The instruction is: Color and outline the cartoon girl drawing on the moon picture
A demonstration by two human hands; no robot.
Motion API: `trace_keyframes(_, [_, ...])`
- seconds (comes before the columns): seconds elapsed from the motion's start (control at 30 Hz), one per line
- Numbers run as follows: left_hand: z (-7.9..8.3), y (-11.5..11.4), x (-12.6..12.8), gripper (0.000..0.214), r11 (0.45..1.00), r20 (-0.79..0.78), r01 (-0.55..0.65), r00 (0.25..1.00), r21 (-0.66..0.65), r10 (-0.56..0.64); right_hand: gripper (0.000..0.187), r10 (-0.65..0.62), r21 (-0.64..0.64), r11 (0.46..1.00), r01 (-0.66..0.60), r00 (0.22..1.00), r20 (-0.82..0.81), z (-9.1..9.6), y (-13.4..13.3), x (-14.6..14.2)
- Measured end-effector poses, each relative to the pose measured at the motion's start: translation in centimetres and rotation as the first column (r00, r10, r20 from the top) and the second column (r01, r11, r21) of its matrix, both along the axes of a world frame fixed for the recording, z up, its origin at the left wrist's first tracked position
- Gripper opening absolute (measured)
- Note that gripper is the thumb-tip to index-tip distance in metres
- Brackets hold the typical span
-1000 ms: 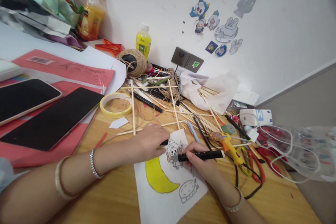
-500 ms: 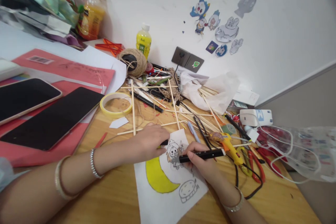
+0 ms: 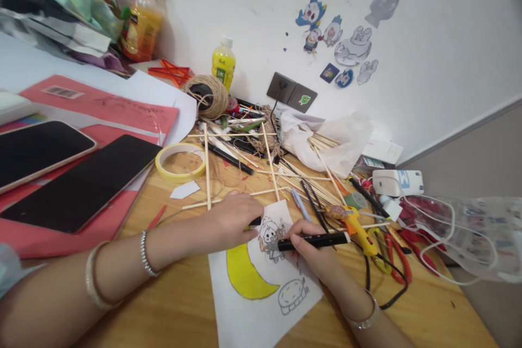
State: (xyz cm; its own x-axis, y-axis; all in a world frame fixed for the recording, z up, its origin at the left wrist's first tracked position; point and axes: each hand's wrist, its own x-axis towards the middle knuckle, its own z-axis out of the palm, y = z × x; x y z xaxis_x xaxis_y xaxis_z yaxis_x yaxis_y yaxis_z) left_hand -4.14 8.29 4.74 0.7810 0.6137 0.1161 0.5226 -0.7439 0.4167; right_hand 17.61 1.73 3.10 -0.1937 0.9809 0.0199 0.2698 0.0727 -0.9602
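Observation:
My right hand (image 3: 312, 247) is closed round a black marker (image 3: 320, 240) with a white far end, its grey nib end over the small drawn figure (image 3: 269, 236) on a white sheet of paper (image 3: 228, 318). Below the figure the sheet bears a yellow crescent moon (image 3: 247, 277) and an uncoloured round cake-like drawing (image 3: 292, 296). My left hand (image 3: 232, 215) rests across the sheet's upper left edge, its fingers curled on a short black piece (image 3: 255, 221) that looks like a marker cap. Most of that piece is hidden by the fingers.
Wooden sticks (image 3: 267, 157) lie behind the sheet, with a roll of yellow tape (image 3: 161, 171) to their left. A yellow glue gun (image 3: 356, 228) and red-handled pliers (image 3: 397, 261) lie right of my right hand. Two phones (image 3: 85, 185) and a red folder (image 3: 101, 100) are at left.
The marker in my right hand has shifted very slightly over the figure. My left hand and the sheet stay in place.

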Motion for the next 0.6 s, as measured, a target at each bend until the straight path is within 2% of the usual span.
trace_keyframes(0.47, [-0.35, 0.06, 0.01, 0.01, 1.0, 0.021, -0.001, 1.0, 0.008, 0.001, 0.017, -0.007, 0.019, 1.0, 0.008, 1.0, -0.023, -0.04, 0.14, -0.02])
trace_keyframes(0.6, [-0.29, 0.05, 0.02, 0.01, 1.0, 0.012, 0.0, 1.0, 0.008, 0.0, 0.021, 0.011, 0.035, 0.999, -0.01, 0.999, -0.04, -0.02, 0.22, 0.04])
